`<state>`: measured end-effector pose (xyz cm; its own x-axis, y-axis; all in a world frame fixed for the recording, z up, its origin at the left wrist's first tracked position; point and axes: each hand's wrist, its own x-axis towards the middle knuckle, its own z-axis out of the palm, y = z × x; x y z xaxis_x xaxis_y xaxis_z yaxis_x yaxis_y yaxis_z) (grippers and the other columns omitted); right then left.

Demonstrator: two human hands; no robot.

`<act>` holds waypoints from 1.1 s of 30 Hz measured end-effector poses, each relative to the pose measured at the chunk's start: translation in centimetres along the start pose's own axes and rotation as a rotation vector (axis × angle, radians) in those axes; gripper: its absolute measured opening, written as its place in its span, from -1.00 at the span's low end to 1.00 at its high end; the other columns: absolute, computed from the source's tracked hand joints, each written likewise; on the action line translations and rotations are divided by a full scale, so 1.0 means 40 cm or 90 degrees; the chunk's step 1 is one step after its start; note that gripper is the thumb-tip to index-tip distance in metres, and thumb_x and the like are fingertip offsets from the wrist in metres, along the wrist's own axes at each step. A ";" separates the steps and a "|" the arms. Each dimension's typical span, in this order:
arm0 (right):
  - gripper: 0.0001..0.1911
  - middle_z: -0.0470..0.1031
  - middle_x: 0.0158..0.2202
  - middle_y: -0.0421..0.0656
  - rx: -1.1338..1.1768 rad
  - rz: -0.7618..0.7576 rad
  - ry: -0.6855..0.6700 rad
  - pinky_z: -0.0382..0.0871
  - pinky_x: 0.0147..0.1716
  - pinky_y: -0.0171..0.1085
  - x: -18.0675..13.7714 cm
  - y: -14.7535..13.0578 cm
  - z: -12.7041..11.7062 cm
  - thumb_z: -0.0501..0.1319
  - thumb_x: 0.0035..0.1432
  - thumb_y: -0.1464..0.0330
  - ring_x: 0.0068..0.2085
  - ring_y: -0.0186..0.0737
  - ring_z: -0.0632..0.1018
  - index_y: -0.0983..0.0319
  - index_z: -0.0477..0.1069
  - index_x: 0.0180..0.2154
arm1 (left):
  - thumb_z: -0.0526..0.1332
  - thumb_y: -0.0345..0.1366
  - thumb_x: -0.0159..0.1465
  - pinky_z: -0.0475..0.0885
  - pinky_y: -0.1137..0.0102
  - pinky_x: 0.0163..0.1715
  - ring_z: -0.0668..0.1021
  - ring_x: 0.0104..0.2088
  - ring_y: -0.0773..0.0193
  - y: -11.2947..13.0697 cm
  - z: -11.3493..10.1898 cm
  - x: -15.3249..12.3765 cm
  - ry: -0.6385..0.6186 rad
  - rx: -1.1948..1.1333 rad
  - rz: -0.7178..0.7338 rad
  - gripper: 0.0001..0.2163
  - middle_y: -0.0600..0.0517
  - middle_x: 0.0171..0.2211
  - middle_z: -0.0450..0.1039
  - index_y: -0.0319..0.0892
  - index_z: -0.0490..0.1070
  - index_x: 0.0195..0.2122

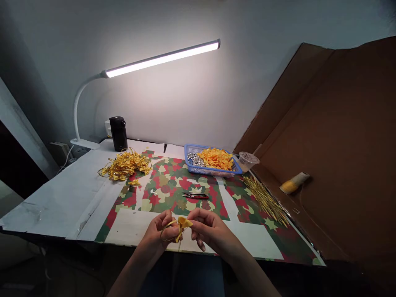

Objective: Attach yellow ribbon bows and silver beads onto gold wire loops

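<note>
Both hands meet at the near edge of the table over a small yellow ribbon bow (183, 224) with a gold wire loop hanging from it. My left hand (159, 234) is closed on the wire loop and the bow's left side. My right hand (209, 229) pinches the bow's right side with thumb and forefinger. Red-handled snips (195, 196) lie just beyond the hands on the patterned paper. A pile of finished gold bows (126, 164) sits at the far left.
A blue basket (189, 155) holds orange ribbon pieces and silver bits. A bundle of gold wire stems (265, 199) lies at the right, near a clear cup (247, 160). A desk lamp (161, 59), a black container (118, 133) and a cardboard panel (334, 136) with a thread spool (293, 183) surround the table.
</note>
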<state>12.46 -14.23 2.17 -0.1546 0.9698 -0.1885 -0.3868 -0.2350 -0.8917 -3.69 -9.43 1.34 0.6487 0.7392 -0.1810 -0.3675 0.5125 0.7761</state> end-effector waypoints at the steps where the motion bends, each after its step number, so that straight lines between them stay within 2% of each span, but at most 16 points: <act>1: -0.57 0.45 -0.66 -0.31 0.003 -0.006 0.006 0.22 -0.73 -0.50 0.001 0.001 -0.002 0.45 -0.18 0.12 -0.69 -0.50 0.37 0.28 0.41 -0.39 | 0.49 -0.26 -0.15 0.22 0.54 -0.55 0.34 -0.59 0.43 0.000 0.002 0.003 0.003 0.006 0.002 -0.52 0.19 -0.65 0.25 -0.15 0.07 -0.59; 8: -0.60 0.41 -0.67 -0.33 -0.008 -0.021 0.048 0.22 -0.75 -0.47 0.000 0.006 -0.019 0.46 -0.17 0.15 -0.69 -0.45 0.39 0.28 0.44 -0.38 | 0.48 -0.23 -0.10 0.26 0.52 -0.54 0.34 -0.59 0.43 -0.016 -0.007 0.037 0.037 0.087 0.051 -0.50 0.20 -0.64 0.23 -0.15 0.04 -0.59; 13: -0.63 0.44 -0.64 -0.30 -0.028 -0.048 0.083 0.25 -0.72 -0.45 0.003 0.008 -0.011 0.44 -0.13 0.15 -0.69 -0.47 0.36 0.27 0.42 -0.41 | 0.46 -0.17 -0.07 0.27 0.52 -0.58 0.36 -0.59 0.40 -0.036 -0.034 0.043 0.081 0.176 0.085 -0.52 0.15 -0.62 0.32 -0.15 0.06 -0.60; 18: -0.60 0.42 -0.63 -0.29 -0.105 -0.092 0.163 0.29 -0.68 -0.41 0.009 0.020 0.002 0.40 -0.11 0.07 -0.67 -0.44 0.37 0.26 0.43 -0.42 | 0.44 -0.21 -0.03 0.27 0.49 -0.63 0.36 -0.61 0.36 -0.037 -0.021 0.028 0.160 0.255 0.160 -0.57 0.11 -0.60 0.39 -0.13 0.09 -0.62; 21: -0.59 0.39 -0.64 -0.30 -0.135 -0.103 0.198 0.31 -0.67 -0.39 0.012 0.028 0.005 0.37 -0.10 0.04 -0.66 -0.41 0.37 0.25 0.43 -0.42 | 0.44 -0.27 -0.04 0.37 0.43 -0.53 0.47 -0.52 0.26 -0.032 -0.008 0.024 0.219 0.320 0.218 -0.58 0.08 -0.58 0.44 -0.12 0.11 -0.65; 24: -0.60 0.39 -0.63 -0.30 -0.141 -0.105 0.199 0.31 -0.67 -0.39 0.014 0.033 0.006 0.36 -0.09 0.05 -0.66 -0.41 0.37 0.25 0.42 -0.42 | 0.42 -0.29 -0.02 0.40 0.41 -0.46 0.50 -0.48 0.23 -0.029 -0.006 0.026 0.245 0.366 0.260 -0.61 0.08 -0.58 0.46 -0.10 0.12 -0.64; 27: -0.61 0.39 -0.63 -0.29 -0.149 -0.104 0.187 0.32 -0.66 -0.38 0.010 0.033 0.010 0.35 -0.08 0.05 -0.66 -0.41 0.37 0.25 0.42 -0.41 | 0.40 -0.29 0.00 0.37 0.45 -0.52 0.47 -0.52 0.27 -0.027 -0.009 0.031 0.244 0.371 0.269 -0.62 0.11 -0.59 0.45 -0.11 0.12 -0.63; 33: -0.64 0.40 -0.61 -0.29 -0.164 -0.115 0.151 0.30 -0.66 -0.40 -0.020 0.010 -0.004 0.35 -0.03 0.09 -0.65 -0.42 0.38 0.24 0.43 -0.35 | 0.44 -0.27 -0.06 0.33 0.51 -0.57 0.39 -0.58 0.38 -0.022 -0.020 0.057 0.232 0.266 0.219 -0.58 0.14 -0.61 0.44 -0.13 0.10 -0.63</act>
<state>12.59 -15.10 1.90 0.1216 0.9892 -0.0818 -0.1437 -0.0640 -0.9875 -2.42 -7.83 -0.23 0.2456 0.9692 -0.0166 -0.1757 0.0614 0.9825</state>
